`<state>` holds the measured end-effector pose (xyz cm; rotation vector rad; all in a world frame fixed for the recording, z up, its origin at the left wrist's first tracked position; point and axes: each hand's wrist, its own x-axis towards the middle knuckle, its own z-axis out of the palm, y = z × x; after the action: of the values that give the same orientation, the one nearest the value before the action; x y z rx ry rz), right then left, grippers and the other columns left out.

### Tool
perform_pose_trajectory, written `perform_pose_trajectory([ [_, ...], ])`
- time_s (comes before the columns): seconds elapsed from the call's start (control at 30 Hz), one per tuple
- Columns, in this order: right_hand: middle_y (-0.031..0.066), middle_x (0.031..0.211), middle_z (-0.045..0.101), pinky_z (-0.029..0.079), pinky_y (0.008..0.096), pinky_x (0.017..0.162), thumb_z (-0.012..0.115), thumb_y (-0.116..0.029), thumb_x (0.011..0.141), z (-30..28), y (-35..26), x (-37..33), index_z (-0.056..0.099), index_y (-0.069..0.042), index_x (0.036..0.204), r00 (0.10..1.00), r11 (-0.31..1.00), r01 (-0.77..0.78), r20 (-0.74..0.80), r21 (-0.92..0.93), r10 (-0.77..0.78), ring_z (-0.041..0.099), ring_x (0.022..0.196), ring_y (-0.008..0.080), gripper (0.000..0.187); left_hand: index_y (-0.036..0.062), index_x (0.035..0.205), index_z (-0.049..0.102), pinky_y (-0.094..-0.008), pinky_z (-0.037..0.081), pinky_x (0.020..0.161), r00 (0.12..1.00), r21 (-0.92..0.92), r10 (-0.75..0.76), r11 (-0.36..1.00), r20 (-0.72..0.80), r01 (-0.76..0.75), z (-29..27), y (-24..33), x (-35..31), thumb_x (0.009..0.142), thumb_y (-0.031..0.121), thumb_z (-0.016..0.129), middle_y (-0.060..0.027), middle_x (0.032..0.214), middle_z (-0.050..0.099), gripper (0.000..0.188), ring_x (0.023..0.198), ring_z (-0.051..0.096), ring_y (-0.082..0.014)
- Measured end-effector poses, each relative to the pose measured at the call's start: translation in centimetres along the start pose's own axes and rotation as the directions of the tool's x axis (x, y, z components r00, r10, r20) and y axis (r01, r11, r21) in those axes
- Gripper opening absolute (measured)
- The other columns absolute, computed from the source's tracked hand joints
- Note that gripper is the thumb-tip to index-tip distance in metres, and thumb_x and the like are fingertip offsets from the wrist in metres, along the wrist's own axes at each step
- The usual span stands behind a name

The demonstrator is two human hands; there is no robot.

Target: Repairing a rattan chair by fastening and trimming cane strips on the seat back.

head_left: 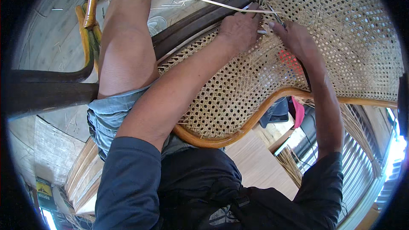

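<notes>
A woven cane panel [221,98] with a curved, varnished wooden rim [251,121] spreads in front of me. My left hand [242,30] rests on the weave with its fingers bent. A pale, loose cane strip [226,6] runs across these fingers towards the right. Close beside it, my right hand [297,40] grips a slim dark pointed tool [275,14], its tip at the weave near the strip. A long dark piece [306,76] shows beside the right wrist; whether it belongs to the tool I cannot tell. Both hands' fingertips are partly hidden.
A dark wooden frame bar [183,30] lines the panel's left side. My bare knee [128,55] is beside it. Cane scraps litter the floor [51,38], near a glass [157,24]. Bundled cane strands [362,136] hang at the right; a pink cloth [298,113] lies below the rim.
</notes>
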<state>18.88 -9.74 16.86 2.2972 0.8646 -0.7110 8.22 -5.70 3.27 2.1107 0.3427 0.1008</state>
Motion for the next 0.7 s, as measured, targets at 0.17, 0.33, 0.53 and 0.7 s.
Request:
perform_pose_trajectory([
  [0.17, 0.0290, 0.077, 0.057, 0.043, 0.0477, 0.072, 0.044, -0.055, 0.086, -0.6, -0.7, 0.7, 0.060, 0.006, 0.085, 0.995, 0.992, 0.099, 0.018, -0.075, -0.098, 0.058, 0.079, 0.0423, 0.064, 0.0059, 0.127, 0.041, -0.0426, 0.053, 0.068, 1.000, -0.026, -0.022, 0.999, -0.003, 0.022, -0.1, 0.1, 0.1, 0.081, 0.030, 0.058, -0.0140, 0.120, 0.048, 0.055, 0.089, 0.061, -0.0302],
  [0.33, 0.0316, 0.084, 0.058, 0.043, 0.0477, 0.078, 0.044, -0.056, 0.085, -0.8, -1.9, 0.9, 0.060, 0.007, 0.092, 0.988, 0.980, 0.140, 0.082, -0.139, -0.129, 0.058, 0.088, 0.0435, 0.065, 0.0064, 0.124, 0.044, -0.0435, 0.053, 0.068, 1.000, -0.096, -0.030, 0.995, -0.002, 0.030, 0.3, -0.4, 0.2, 0.080, 0.030, 0.060, -0.0137, 0.121, 0.048, 0.052, 0.086, 0.062, -0.0326],
  [0.53, 0.0324, 0.088, 0.058, 0.044, 0.0480, 0.080, 0.046, -0.054, 0.085, 1.3, 0.7, 2.8, 0.060, 0.009, 0.091, 0.998, 0.992, 0.053, 0.026, -0.113, -0.050, 0.058, 0.090, 0.0444, 0.065, 0.0072, 0.125, 0.044, -0.0440, 0.053, 0.069, 0.997, -0.051, -0.009, 0.999, -0.075, 0.005, 0.7, -0.1, 0.2, 0.079, 0.033, 0.060, -0.0139, 0.124, 0.047, 0.055, 0.085, 0.063, -0.0319],
  [0.7, 0.0335, 0.088, 0.058, 0.045, 0.0486, 0.079, 0.048, -0.054, 0.084, 1.6, 0.6, 3.0, 0.060, 0.009, 0.092, 0.995, 0.980, 0.104, 0.021, -0.171, -0.102, 0.057, 0.090, 0.0447, 0.065, 0.0112, 0.128, 0.043, -0.0435, 0.053, 0.070, 1.000, -0.027, -0.017, 0.999, -0.021, 0.017, 0.6, -0.2, 0.4, 0.079, 0.034, 0.059, -0.0138, 0.126, 0.047, 0.055, 0.089, 0.063, -0.0307],
])
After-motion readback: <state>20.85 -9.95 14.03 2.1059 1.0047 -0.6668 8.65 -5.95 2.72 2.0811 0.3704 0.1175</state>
